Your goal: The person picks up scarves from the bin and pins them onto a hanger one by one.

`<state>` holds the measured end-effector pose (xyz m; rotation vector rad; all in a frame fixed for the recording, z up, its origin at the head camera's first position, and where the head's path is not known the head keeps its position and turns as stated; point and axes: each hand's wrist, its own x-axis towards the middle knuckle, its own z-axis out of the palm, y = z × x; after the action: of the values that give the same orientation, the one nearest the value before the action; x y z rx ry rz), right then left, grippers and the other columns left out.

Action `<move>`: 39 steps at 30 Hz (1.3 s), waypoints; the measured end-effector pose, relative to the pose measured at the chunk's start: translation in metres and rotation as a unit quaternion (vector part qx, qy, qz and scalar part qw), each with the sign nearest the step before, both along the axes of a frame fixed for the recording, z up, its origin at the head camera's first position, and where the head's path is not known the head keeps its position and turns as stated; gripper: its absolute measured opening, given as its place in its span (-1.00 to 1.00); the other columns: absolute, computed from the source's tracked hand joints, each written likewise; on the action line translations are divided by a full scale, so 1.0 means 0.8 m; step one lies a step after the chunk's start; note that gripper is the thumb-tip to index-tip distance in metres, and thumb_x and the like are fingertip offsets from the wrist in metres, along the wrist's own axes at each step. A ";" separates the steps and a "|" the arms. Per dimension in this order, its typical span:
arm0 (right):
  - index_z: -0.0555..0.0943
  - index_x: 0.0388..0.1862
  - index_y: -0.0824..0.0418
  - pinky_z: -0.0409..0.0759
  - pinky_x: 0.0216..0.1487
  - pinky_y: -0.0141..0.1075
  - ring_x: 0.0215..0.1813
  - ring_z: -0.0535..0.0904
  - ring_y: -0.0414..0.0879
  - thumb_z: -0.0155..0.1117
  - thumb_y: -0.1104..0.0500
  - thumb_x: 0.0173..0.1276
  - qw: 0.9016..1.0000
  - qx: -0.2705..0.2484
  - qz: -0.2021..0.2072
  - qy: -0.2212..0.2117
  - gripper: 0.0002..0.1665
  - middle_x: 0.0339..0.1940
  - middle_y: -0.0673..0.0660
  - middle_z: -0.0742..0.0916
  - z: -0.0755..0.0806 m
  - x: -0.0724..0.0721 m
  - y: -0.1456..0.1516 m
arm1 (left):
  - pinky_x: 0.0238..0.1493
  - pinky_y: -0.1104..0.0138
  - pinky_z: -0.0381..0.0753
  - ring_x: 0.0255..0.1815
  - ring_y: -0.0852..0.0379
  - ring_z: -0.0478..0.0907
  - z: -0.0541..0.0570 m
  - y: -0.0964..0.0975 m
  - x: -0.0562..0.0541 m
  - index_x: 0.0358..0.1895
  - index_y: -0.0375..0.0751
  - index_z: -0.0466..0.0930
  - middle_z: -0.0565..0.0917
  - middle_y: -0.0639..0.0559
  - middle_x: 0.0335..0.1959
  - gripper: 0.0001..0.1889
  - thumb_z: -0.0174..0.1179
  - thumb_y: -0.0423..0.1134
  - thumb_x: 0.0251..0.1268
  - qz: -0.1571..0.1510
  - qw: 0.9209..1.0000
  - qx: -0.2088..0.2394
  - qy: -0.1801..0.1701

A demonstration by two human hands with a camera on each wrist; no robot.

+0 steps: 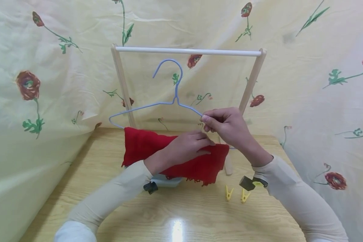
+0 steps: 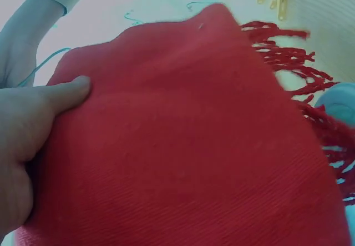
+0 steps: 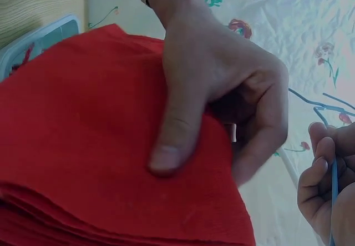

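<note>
A blue wire hanger (image 1: 157,105) is held up with its hook pointing upward. My right hand (image 1: 227,126) pinches its right shoulder between thumb and fingers; the right wrist view shows the same hand (image 3: 333,174) curled round the wire. Over the hanger's lower part hangs a folded red scarf (image 1: 148,141) with fringed ends. My left hand (image 1: 189,148) grips the scarf's upper edge. Its thumb (image 2: 72,93) lies on the cloth in the left wrist view, while the other fingers are mostly hidden there. Most of the hanger's lower bar is covered by the scarf.
Behind the hanger stands a wooden rack with a white rail (image 1: 187,51). Two yellow clothespins (image 1: 228,193) lie on the wooden table (image 1: 145,218) at right. A light blue tray (image 1: 166,182) sits partly under the scarf. Flowered cloth (image 1: 63,67) surrounds the table.
</note>
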<state>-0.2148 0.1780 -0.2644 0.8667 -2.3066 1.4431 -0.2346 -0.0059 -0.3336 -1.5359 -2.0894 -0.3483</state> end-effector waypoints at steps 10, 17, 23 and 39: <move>0.75 -0.19 0.47 0.62 -0.35 -0.44 -0.47 0.61 -0.15 0.33 0.40 0.40 1.000 0.009 -0.003 0.001 -0.88 -0.52 0.22 0.73 0.000 0.005 -0.002 | -0.02 0.58 0.58 -0.16 0.24 0.72 -0.003 -0.005 -0.001 -0.06 -0.08 0.82 0.81 0.10 -0.18 -0.76 0.50 -0.18 0.21 -0.027 0.997 0.070 0.016; 0.77 -0.18 0.41 0.61 -0.35 -0.42 -0.45 0.61 -0.10 0.34 0.38 0.40 1.000 0.021 0.001 0.005 -0.88 -0.49 0.20 0.74 -0.002 0.007 -0.003 | -0.17 0.58 0.56 -0.30 0.22 0.66 0.001 -0.007 0.002 -0.08 -0.26 0.78 0.80 -0.01 -0.21 -0.79 0.44 -0.28 0.27 -0.041 0.982 0.136 -0.126; 0.78 -0.19 0.40 0.56 -0.43 -0.41 -0.49 0.58 -0.07 0.35 0.38 0.39 1.000 0.022 0.006 0.008 -0.89 -0.51 0.18 0.72 -0.002 0.011 -0.005 | -0.30 0.49 0.51 -0.44 0.25 0.51 0.005 0.002 0.006 0.09 -0.23 0.54 0.64 0.08 -0.35 -0.75 0.20 -0.18 0.51 0.068 0.979 0.032 -0.187; 0.77 -0.16 0.43 0.58 -0.40 -0.42 -0.50 0.58 -0.05 0.32 0.41 0.40 1.000 0.019 0.019 0.013 -0.87 -0.50 0.20 0.73 -0.002 0.013 -0.003 | -0.12 0.49 0.57 -0.15 0.26 0.58 0.015 0.005 0.001 0.03 -0.09 0.52 0.68 0.12 -0.10 -0.75 0.31 -0.15 0.42 0.081 0.958 0.050 -0.270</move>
<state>-0.2041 0.1756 -0.2658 0.9393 -2.3169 1.3985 -0.2334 -0.0019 -0.3216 -1.2956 -2.5393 -0.8802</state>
